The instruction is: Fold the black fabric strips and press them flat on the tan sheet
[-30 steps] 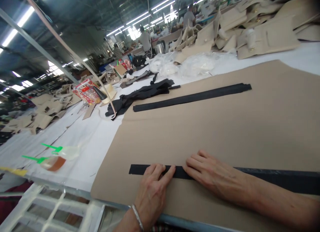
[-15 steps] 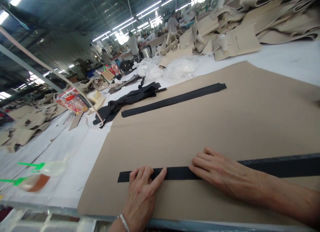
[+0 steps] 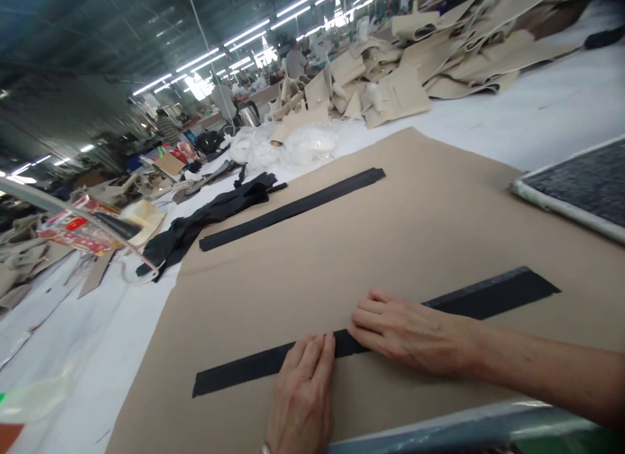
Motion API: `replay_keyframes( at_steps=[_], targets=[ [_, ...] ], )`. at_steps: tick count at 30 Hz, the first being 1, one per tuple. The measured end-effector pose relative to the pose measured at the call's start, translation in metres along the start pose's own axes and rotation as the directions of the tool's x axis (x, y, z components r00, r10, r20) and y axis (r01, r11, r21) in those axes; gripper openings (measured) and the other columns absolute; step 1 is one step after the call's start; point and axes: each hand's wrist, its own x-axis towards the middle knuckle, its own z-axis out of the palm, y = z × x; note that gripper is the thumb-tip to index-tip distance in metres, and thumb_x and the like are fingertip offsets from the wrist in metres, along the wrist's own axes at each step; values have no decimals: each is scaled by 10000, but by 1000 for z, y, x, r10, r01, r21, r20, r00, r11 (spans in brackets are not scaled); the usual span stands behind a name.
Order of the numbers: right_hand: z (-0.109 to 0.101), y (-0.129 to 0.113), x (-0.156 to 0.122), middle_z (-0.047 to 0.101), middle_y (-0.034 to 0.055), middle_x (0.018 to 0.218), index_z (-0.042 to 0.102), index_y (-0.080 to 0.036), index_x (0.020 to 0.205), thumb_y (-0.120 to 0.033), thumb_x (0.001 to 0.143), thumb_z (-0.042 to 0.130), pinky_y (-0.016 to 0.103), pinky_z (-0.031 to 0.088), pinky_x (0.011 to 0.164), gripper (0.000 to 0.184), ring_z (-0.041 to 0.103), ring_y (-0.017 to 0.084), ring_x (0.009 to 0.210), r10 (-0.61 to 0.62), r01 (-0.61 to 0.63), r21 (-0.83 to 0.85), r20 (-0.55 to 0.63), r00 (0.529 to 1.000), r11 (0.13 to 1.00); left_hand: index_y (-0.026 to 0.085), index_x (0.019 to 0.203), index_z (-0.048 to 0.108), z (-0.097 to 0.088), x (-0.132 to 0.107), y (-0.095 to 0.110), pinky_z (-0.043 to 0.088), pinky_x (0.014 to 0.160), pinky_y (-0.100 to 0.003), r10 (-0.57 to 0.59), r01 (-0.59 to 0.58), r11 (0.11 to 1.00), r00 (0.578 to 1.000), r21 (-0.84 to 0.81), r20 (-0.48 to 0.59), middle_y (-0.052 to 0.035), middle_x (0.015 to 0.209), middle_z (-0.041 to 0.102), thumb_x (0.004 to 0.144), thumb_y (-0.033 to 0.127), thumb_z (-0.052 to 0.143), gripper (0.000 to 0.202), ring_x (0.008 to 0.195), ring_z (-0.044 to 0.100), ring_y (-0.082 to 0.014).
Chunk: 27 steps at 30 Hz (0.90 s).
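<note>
A long black strip [image 3: 244,368] lies on a large beige sheet [image 3: 303,278], near its front edge. Left of my hands the strip is narrow; towards its right end it is wider, with a greyish band along the upper edge. My left hand [image 3: 305,382] has its fingers drawn together, their tips pressing the middle of the strip. Just to the right, my right hand [image 3: 405,330] is curled, its fingertips closed on the strip and its thumb mostly hidden. Farther back on the sheet rests a second narrow black strip [image 3: 293,210].
Crumpled black fabric pieces [image 3: 209,216] lie beyond the sheet's left corner. Behind are clear plastic bags [image 3: 293,144] and heaped beige pieces [image 3: 400,76]. A dark panel with a white rim [image 3: 581,180] sits at right. A slanted rod [image 3: 97,219] crosses the left.
My left hand has slid right along the strip, its thumb now against the fingers. My right hand stays on the strip. The view has swung right, bringing the dark panel in.
</note>
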Motion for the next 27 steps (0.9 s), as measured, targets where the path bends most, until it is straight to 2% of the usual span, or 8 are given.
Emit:
replay_keyframes(
  at_steps=[8, 13, 16, 20, 22, 27],
  targets=[
    [-9, 12, -39, 523, 33, 836, 578, -134, 929, -106, 970, 418, 341, 276, 701, 168, 431, 175, 740, 28, -28, -4, -26, 999, 1000, 157, 1412, 437, 3, 1, -1, 501, 861, -348, 43, -57, 985, 995, 162, 90, -110, 1109, 588, 856, 9, 362, 580, 1007, 543, -225],
    [-13, 15, -58, 536, 39, 839, 585, -129, 995, -107, 991, 361, 345, 283, 713, 226, 450, 180, 754, 72, -72, 7, -46, 996, 997, 251, 1396, 458, 2, 1, 1, 473, 852, -354, -28, 12, 982, 996, 186, 84, -78, 1052, 591, 842, -16, 360, 623, 952, 556, -204],
    [-13, 16, -64, 549, 42, 858, 578, -137, 1054, -103, 990, 347, 346, 291, 727, 242, 465, 180, 771, 131, -128, 63, -55, 990, 990, 224, 1329, 516, 1, 8, 5, 475, 839, -347, -34, 27, 990, 998, 136, 55, -80, 1061, 595, 828, 0, 393, 562, 951, 568, -202],
    [-12, 16, -63, 553, 36, 855, 570, -152, 1046, -78, 932, 406, 341, 287, 720, 212, 467, 185, 763, 206, -201, 120, -30, 978, 972, 200, 1220, 569, 2, 30, 22, 468, 902, -386, -65, 67, 996, 997, 55, -34, -112, 1231, 534, 831, 9, 405, 463, 1105, 524, -237],
    [-13, 16, -61, 554, 32, 846, 570, -156, 1003, -68, 908, 435, 336, 281, 713, 187, 465, 186, 756, 229, -226, 129, -7, 973, 966, 189, 1175, 582, 4, 43, 34, 477, 887, -392, -82, 82, 997, 996, 3, -39, -117, 1198, 544, 846, 16, 399, 414, 1080, 531, -240],
    [-17, 18, -62, 547, 22, 822, 561, -157, 905, -71, 937, 432, 324, 280, 709, 159, 460, 176, 743, 211, -209, 114, -13, 977, 971, 137, 1217, 546, 15, 65, 53, 517, 785, -341, -63, 73, 981, 996, -178, 57, -94, 994, 601, 877, 8, 361, 408, 889, 559, -204]
  ],
)
